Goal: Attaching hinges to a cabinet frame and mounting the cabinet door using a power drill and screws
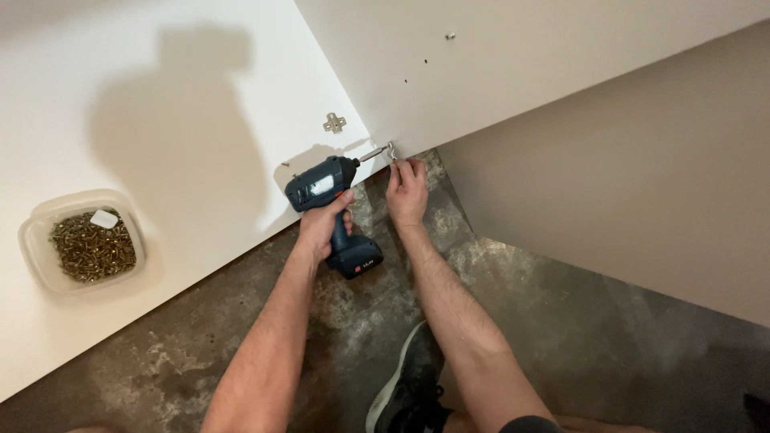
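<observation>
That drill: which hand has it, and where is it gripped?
The left hand grips the cordless drill by its handle; the right hand pinches a small metal bracket at its tip.

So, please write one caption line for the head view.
Left hand drives a cordless drill into a corner bracket steadied by right hand.

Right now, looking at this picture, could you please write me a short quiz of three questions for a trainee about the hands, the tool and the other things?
1. True or false: the left hand grips the dark blue cordless drill.
2. What does the clear plastic tub on the flat white panel hold?
A. brass-coloured screws
B. white paint
C. nothing
3. Where do the fingers of the right hand rest?

Key:
1. True.
2. A; a small white piece lies on top of them.
3. At the drill's bit tip, on the lower corner of the upright white board, above the concrete floor.
</observation>
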